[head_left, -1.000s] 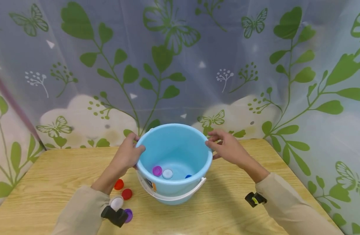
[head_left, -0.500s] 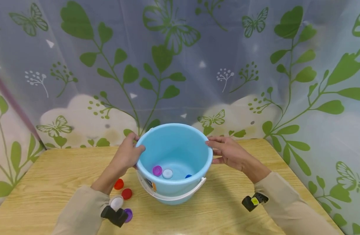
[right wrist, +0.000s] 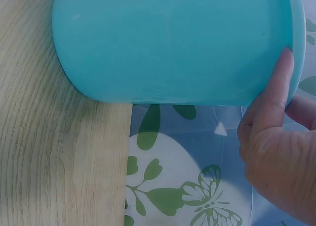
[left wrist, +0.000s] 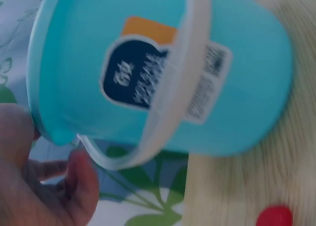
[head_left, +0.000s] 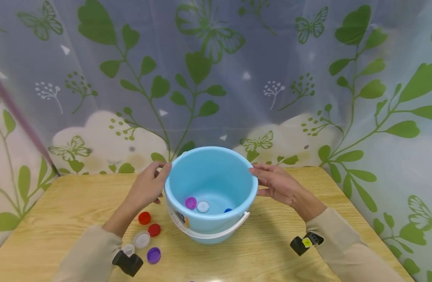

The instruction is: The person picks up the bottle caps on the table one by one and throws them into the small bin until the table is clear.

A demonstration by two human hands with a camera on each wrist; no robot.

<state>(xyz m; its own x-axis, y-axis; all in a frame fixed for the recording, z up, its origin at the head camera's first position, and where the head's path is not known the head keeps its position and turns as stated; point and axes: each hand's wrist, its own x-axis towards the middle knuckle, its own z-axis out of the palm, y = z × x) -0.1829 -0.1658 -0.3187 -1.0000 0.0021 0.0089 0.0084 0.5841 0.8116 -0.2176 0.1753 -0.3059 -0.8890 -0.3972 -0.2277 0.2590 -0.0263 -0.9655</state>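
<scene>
A light blue bucket [head_left: 219, 224] stands upright on the table, its white handle [head_left: 216, 236] hanging down the near side. My right hand [head_left: 281, 184] pinches the bucket's right rim, thumb on the rim and fingers against the outer wall [right wrist: 173, 48]. At the left rim, my left hand [head_left: 147, 184] has its thumb against the edge, while its loosely bent fingers stand away from the wall. Inside the bucket lie a magenta cap [head_left: 190, 203], a white cap [head_left: 203, 206] and a partly hidden blue cap [head_left: 228, 210]. A printed label [left wrist: 136, 70] shows on the wall in the left wrist view.
Left of the bucket, several caps lie on the wooden table [head_left: 290, 250]: a bright red one [head_left: 144, 218], a darker red one [head_left: 154, 230], two whitish ones [head_left: 142, 239] and a purple one [head_left: 154, 255]. A patterned curtain [head_left: 216, 117] hangs behind the table.
My left thumb has come off the inside of the rim and the left hand's fingers have loosened. The right hand's fingers have spread along the wall. The view has shifted slightly; the bucket stays put.
</scene>
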